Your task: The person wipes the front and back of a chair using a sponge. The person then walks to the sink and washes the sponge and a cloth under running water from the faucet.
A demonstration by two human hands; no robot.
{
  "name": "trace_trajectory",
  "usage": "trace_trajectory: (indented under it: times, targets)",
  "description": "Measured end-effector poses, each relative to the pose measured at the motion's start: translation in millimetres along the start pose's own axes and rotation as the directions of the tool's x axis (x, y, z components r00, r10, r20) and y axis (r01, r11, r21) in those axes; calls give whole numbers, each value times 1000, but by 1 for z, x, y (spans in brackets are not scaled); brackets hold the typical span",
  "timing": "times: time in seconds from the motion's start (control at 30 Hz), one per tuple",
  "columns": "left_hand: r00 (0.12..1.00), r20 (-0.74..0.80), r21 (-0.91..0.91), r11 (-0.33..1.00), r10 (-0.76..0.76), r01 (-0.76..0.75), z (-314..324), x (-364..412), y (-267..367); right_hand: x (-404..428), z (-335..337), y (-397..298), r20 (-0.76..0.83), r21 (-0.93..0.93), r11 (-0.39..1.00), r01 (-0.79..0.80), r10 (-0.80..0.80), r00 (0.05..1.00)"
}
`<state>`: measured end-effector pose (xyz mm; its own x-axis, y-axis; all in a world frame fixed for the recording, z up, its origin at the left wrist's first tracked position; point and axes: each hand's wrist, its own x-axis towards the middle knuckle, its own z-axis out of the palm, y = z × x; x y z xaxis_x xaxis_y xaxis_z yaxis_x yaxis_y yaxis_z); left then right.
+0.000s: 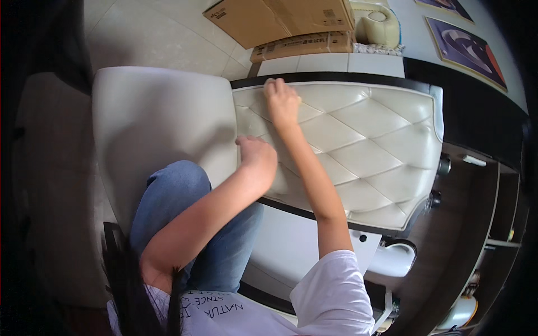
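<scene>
A chair with a cream leather-like seat (pixel 168 96) and a diamond-tufted backrest (pixel 365 155) in a dark frame lies before me. My right hand (pixel 284 101) is at the backrest's edge near the seat, fingers bent against the padding. Small pale bits show at both sides of that hand, as of something thin held under it; what it is cannot be told. My left hand (pixel 256 152) hangs bent at the wrist where seat and backrest meet. Its fingers curl down and are partly hidden, and no object shows in it. My jeans-clad knee (pixel 178 178) is over the seat.
Cardboard boxes (pixel 290 21) stand beyond the chair, beside a cream upholstered seat (pixel 378 27). Framed pictures (pixel 466 50) hang at the upper right. A dark shelf unit (pixel 483 201) runs along the right. Near my right elbow are a white surface (pixel 290 235) and a white kettle-like vessel (pixel 393 258).
</scene>
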<state>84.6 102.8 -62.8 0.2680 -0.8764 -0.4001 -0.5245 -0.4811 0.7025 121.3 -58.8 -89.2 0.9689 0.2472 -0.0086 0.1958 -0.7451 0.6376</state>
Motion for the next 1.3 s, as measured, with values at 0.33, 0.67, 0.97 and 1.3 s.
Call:
trace_trajectory:
  times: [0.33, 0.67, 0.97, 1.3]
  targets:
    - [999, -13, 38, 998, -40, 40, 5, -18, -7, 3, -85, 38, 11, 122, 965, -230, 230, 973]
    - [942, -330, 27, 999, 51, -45, 25, 9, -16, -4, -30, 2, 234, 79, 997, 6, -25, 972]
    - [897, -412, 40, 987, 157, -155, 18, 20, -34, -113, -187, 67, 342, 494, 834, -246, 74, 937]
    - [368, -924, -276, 840, -99, -467, 76, -142, -89, -258, -303, 247, -16, 723, 385, -574, 839, 543]
